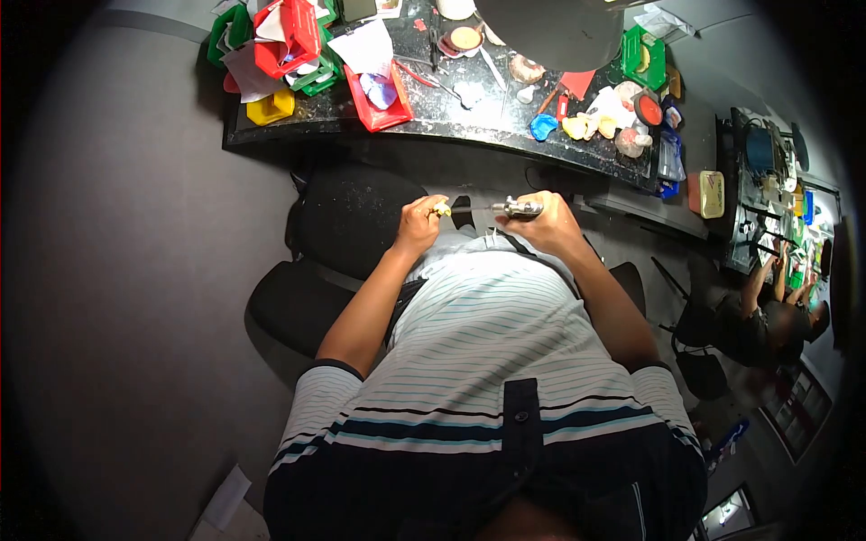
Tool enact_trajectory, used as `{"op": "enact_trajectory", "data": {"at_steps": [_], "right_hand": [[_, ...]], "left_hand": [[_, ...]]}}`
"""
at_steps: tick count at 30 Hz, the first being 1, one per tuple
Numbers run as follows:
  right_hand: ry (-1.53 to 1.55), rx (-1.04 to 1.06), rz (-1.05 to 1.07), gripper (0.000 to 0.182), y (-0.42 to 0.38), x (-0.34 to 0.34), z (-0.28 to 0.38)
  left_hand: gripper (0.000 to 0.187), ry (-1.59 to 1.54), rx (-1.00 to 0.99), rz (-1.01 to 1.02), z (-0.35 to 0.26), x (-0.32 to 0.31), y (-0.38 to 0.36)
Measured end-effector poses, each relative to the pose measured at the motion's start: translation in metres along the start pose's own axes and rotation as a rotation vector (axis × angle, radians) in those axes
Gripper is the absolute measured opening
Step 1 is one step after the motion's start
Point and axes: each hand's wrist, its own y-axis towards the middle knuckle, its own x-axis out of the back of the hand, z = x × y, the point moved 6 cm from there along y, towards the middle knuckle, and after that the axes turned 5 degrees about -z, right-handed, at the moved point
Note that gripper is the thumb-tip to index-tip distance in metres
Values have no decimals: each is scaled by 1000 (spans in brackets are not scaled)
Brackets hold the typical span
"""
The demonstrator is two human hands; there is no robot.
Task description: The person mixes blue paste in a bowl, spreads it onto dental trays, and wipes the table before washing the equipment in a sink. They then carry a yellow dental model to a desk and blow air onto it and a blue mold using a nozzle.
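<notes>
Close in front of my body, below the bench edge, both hands are raised and face each other. My left hand [418, 227] is closed, pinching a small yellow piece [441, 210] at its fingertips. My right hand [556, 227] wraps round a silver metal handpiece [521, 209]. From the handpiece a thin shaft reaches left toward the yellow piece, its far end close to it. The fine shape of the yellow piece is too small to make out.
A dark speckled bench [316, 122] curves ahead, with a red bin [404, 115], a yellow bin [271, 106], a green bin [643, 56] and a blue lump [543, 127]. A black chair [361, 216] stands at left. People sit at another bench far right.
</notes>
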Motion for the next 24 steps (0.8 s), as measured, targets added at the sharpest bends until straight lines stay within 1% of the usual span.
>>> {"op": "enact_trajectory", "data": {"at_steps": [1,2,4,5,6,7,10,11,14,15,19,22,24], "right_hand": [[-89,66,-129,20,0,0,1],[-15,80,-145,24,2,-2,0],[14,68,-70,27,-1,-1,5],[19,65,-68,27,-3,-2,8],[-34,115,-113,27,-6,-1,13],[-88,163,-159,26,-8,0,17],[-137,138,-123,32,-10,2,22],[-90,147,-121,31,-11,0,21],[-94,151,-141,29,-15,-2,29],[-80,169,-136,26,-17,-3,32],[-1,114,-84,23,-19,-6,39],[29,139,-124,22,-20,-7,39],[74,109,-97,30,-20,-9,40]], "left_hand": [[31,25,-44,0,-3,3,3],[31,48,-88,1,-7,6,4],[32,60,-77,7,-5,10,8],[31,115,-132,-28,-8,14,9],[30,170,-188,-60,-10,17,10],[30,142,-166,-83,-15,21,11],[27,106,-113,-120,-16,28,13],[27,85,-110,-140,-17,31,14],[27,92,-105,-170,-19,35,12],[28,69,-120,-186,-17,36,12],[29,61,-131,-205,-21,39,13],[30,21,-98,-216,-21,37,12],[28,57,-144,-242,-22,37,12]]}}
